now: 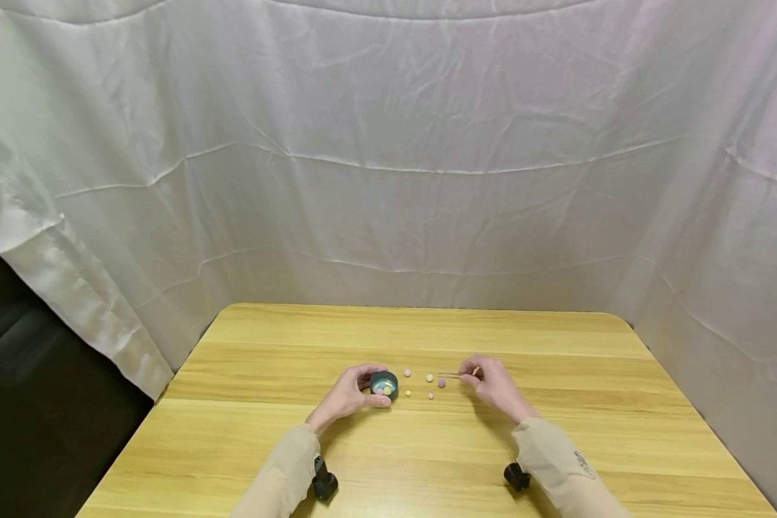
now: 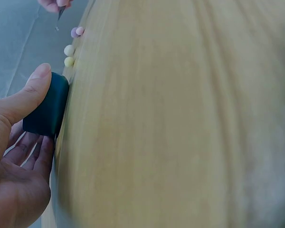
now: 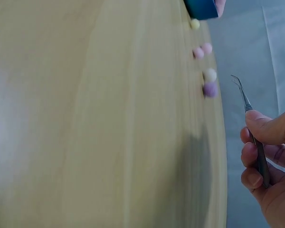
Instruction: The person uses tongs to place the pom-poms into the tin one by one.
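Note:
My left hand (image 1: 352, 396) grips a small dark teal round container (image 1: 393, 388), thumb on the near side and fingers on the far side. Inside it lie several pastel balls. In the left wrist view the container (image 2: 50, 107) stands on the table between thumb and fingers. My right hand (image 1: 492, 385) pinches a pair of bent-tip tweezers (image 3: 244, 97), held above the table with nothing between the tips. Between the hands lie several small balls: a purple ball (image 3: 210, 90), a white ball (image 3: 210, 74), a yellow ball (image 3: 194, 23) and pink balls (image 3: 198, 52).
The wooden table (image 1: 427, 460) has pale curtains (image 1: 427, 216) behind it and at its sides. A dark surface (image 1: 39, 381) shows past the left edge. Black wrist cameras (image 1: 324, 480) sit at both cuffs.

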Tool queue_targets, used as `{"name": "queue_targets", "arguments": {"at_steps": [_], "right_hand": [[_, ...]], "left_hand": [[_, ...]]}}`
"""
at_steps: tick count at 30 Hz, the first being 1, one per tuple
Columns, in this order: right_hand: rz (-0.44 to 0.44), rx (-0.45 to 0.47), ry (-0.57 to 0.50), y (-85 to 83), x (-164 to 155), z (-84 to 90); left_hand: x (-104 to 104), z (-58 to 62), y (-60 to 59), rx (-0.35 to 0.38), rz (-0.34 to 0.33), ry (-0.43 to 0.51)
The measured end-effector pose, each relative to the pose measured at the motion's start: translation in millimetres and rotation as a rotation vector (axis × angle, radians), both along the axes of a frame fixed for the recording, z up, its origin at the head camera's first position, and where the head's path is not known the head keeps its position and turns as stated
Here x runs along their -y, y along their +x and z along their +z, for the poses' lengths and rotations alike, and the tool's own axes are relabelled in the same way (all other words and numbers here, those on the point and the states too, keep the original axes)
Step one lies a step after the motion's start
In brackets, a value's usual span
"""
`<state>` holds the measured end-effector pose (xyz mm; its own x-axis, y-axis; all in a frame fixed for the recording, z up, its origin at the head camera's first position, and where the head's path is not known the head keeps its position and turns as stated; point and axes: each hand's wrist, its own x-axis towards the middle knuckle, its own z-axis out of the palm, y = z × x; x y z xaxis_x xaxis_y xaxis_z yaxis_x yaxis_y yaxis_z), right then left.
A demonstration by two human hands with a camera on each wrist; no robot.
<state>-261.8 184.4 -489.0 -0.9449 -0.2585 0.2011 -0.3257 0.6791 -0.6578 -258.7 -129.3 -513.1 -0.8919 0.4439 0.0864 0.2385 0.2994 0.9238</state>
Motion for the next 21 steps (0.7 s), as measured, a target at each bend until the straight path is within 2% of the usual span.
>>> {"name": "queue_targets", "arguments": {"at_steps": [6, 21], "right_hand": [[-0.009, 0.021, 0.024, -0.5, -9.1, -4.0], [-0.022, 0.021, 0.074, -4.3, -8.2, -9.3]], "left_hand": [[0.3, 0.4, 0.2, -0.003, 0.001, 0.004], [-0.5, 1.1, 0.2, -0.002, 0.005, 0.002]]}}
